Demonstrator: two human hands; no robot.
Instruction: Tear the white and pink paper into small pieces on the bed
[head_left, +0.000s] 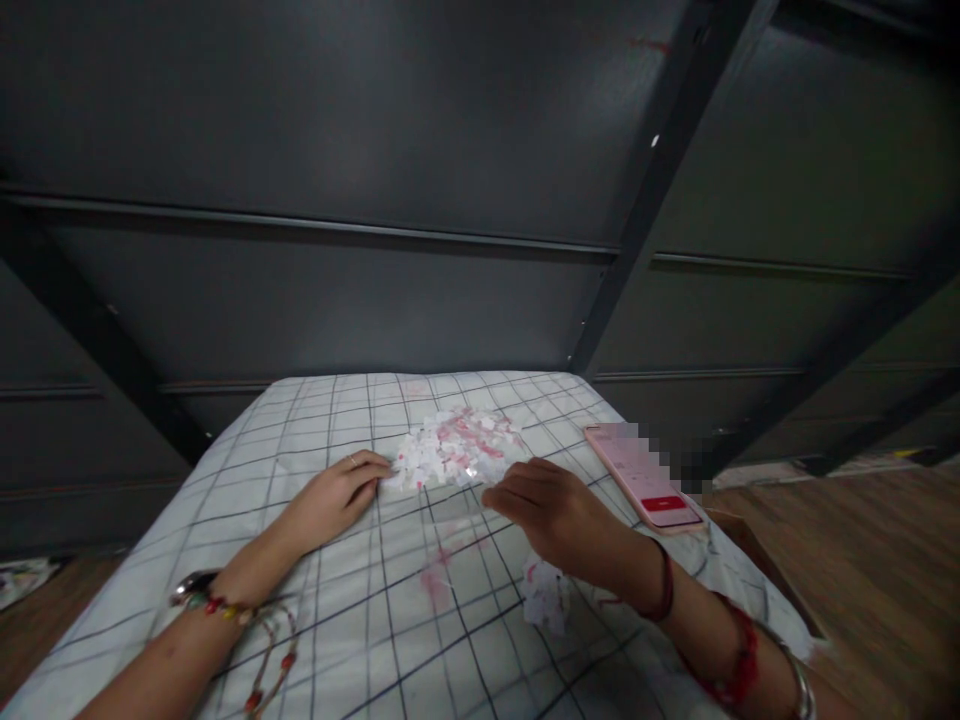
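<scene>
A loose heap of small white and pink scraps, which look like paper, lies in the middle of the checked cloth. My left hand rests at the heap's left edge, its fingers closed together and the tips touching the outermost scraps. On the right side my right hand is held just by the heap, with thumb and fingers pinched. Whatever is between the fingertips of either hand is too small or hidden to make out. A smaller bunch of similar scraps lies beneath my right wrist, partly covered by it.
A phone in a pink case lies at the table's right edge with its screen lit. Dark grey panels rise behind the table. A brown box stands on the wooden floor at the right. Pinkish stains mark the cloth.
</scene>
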